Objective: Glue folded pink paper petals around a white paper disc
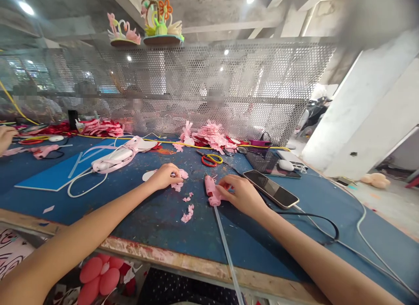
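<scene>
My right hand [244,192] is closed around the handle of a pink hot glue gun [213,192], which lies low over the table. A long translucent glue stick [225,241] runs out of its back toward the table's front edge. Left of it, my left hand [165,176] has its fingers bent together on a pink fringed piece [177,186]; the fingertips are partly hidden. A white oval piece [149,175] sits beside that hand. Between my hands and a little nearer to me lie curled pink scraps [187,213].
Red-and-yellow scissors [212,160] lie beyond the glue gun. A phone [271,188] and its cables are at right. Pink cut pieces [212,135] are heaped by the perforated screen [196,77]. A white power strip [114,160] lies on a blue board [39,179]. Another person's hand [6,138] shows far left.
</scene>
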### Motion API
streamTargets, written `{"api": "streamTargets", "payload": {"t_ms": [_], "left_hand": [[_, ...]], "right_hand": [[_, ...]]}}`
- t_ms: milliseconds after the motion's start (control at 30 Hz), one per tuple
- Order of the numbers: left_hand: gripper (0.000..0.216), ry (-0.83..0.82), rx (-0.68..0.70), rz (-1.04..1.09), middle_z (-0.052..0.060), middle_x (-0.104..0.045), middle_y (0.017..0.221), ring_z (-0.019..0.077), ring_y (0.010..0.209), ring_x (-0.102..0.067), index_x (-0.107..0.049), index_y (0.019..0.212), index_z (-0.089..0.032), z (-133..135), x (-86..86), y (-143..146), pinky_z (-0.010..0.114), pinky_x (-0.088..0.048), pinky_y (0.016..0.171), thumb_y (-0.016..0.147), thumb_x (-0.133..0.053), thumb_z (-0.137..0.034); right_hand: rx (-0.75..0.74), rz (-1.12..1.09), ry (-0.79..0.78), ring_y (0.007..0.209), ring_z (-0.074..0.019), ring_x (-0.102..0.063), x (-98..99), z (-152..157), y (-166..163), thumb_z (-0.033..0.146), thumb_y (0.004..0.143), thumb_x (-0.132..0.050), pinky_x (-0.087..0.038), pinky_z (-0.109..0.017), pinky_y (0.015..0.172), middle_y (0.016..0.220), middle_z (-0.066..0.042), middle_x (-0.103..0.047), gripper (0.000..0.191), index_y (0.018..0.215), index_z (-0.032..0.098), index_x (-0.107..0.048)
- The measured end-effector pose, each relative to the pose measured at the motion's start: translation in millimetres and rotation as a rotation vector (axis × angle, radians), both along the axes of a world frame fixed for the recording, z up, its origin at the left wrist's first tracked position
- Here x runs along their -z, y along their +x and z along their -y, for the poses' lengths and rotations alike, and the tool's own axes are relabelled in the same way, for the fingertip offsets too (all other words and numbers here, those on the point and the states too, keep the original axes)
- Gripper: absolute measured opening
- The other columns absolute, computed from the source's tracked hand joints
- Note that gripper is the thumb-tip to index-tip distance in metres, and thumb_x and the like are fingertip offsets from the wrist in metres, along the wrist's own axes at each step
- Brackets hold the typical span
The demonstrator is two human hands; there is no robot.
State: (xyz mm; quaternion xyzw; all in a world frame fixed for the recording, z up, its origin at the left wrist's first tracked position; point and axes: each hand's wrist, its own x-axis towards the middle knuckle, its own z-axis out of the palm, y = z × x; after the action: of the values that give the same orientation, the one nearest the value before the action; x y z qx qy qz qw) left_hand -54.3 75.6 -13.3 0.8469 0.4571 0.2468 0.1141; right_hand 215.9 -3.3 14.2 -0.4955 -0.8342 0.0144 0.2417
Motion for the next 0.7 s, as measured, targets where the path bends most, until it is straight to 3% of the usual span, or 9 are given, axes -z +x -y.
{"api": "streamTargets", "payload": {"t_ms": [300, 400, 500, 700], "left_hand": [[0.023, 0.01, -0.013, 0.014, 0.007, -0.066, 0.088, 0.0243, 0.087, -0.06, -0.069, 0.074, -0.018, -0.1, 1.2, -1.3, 0.033, -0.044, 0.079, 0.073, -0.062, -0.039], [0.02, 0.01, 0.008, 0.043, 0.007, -0.067, 0.086, 0.0241, 0.087, -0.061, -0.069, 0.067, -0.019, 0.1, 1.7, -1.1, 0.033, -0.044, 0.081, 0.071, -0.064, -0.037], [0.018, 0.016, 0.024, 0.097, 0.006, -0.068, 0.084, 0.0232, 0.086, -0.061, -0.067, 0.06, -0.019, 1.1, 1.8, -0.3, 0.033, -0.043, 0.083, 0.071, -0.065, -0.033], [0.015, 0.054, -0.041, 0.295, 0.007, -0.066, 0.093, 0.0254, 0.096, -0.058, -0.068, 0.068, -0.02, 5.0, -6.0, 1.7, 0.038, -0.038, 0.094, 0.074, -0.062, -0.032]], "right_hand": [[0.004, 0.021, -0.003, 0.073, -0.0162, -0.059, -1.2, 0.8, -0.4, 0.03, 0.086, -0.047, -0.042, -0.026, 0.066, 0.081, -0.004, -0.066, 0.021, 0.077, 0.019, -0.063], [0.012, 0.049, -0.024, 0.078, -0.0176, -0.06, -3.7, 2.0, -0.5, 0.03, 0.085, -0.047, -0.043, -0.028, 0.069, 0.084, -0.005, -0.066, 0.02, 0.08, 0.019, -0.063], [0.017, 0.1, -0.048, 0.085, -0.0204, -0.06, -4.5, 2.8, 0.2, 0.023, 0.079, -0.05, -0.044, -0.031, 0.075, 0.091, -0.007, -0.065, 0.017, 0.088, 0.017, -0.063], [-0.033, 0.209, -0.103, 0.093, -0.0237, -0.057, 2.9, 0.8, 1.6, 0.012, 0.063, -0.054, -0.042, -0.034, 0.084, 0.1, -0.011, -0.062, 0.036, 0.097, 0.015, -0.062]]}}
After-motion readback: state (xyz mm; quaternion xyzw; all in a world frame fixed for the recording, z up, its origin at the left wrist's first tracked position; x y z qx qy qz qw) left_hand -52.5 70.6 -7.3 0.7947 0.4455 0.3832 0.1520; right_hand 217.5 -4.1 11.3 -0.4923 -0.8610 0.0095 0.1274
